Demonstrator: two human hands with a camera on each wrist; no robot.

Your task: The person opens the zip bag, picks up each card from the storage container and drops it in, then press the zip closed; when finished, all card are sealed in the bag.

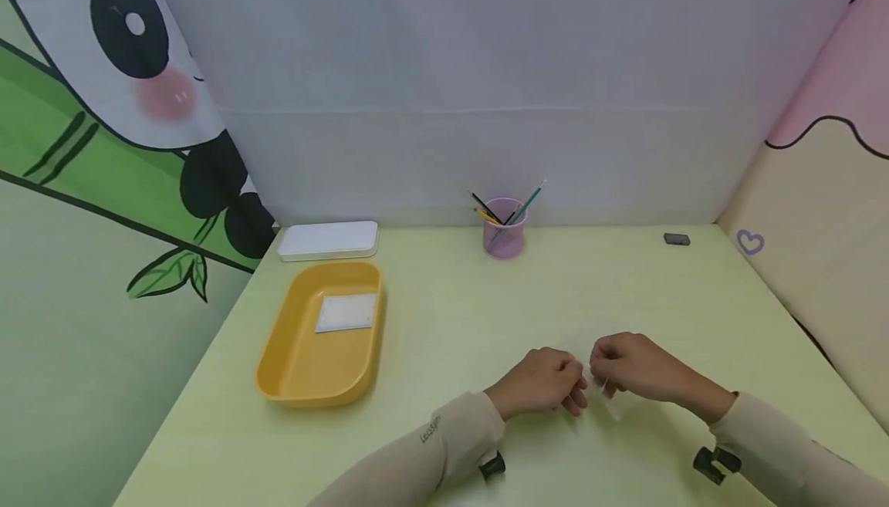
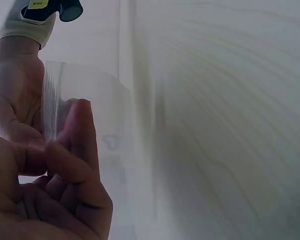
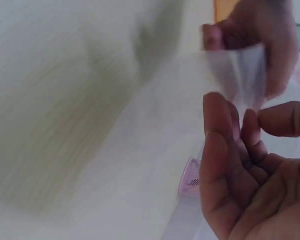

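A small clear plastic bag (image 1: pixel 614 401) hangs between my two hands just above the pale green table (image 1: pixel 444 314), near its front edge. My left hand (image 1: pixel 575 395) pinches one edge of it with thumb and curled fingers (image 2: pixel 72 165). From the other side my right hand (image 1: pixel 603 382) pinches it too. In the left wrist view the bag (image 2: pixel 85 100) looks see-through and empty, with the right hand (image 2: pixel 15 95) behind it. The right wrist view shows the bag (image 3: pixel 242 75) held between the right hand's fingertips (image 3: pixel 217 115) and the left hand (image 3: pixel 262 30).
A yellow tray (image 1: pixel 278 345) with a white sheet (image 1: pixel 346 312) in it sits at the left. Behind it lies a white flat box (image 1: pixel 328 239). A pink cup (image 1: pixel 504 233) of pens stands at the back, a small dark block (image 1: pixel 677 239) at the far right. Fabric walls enclose the table.
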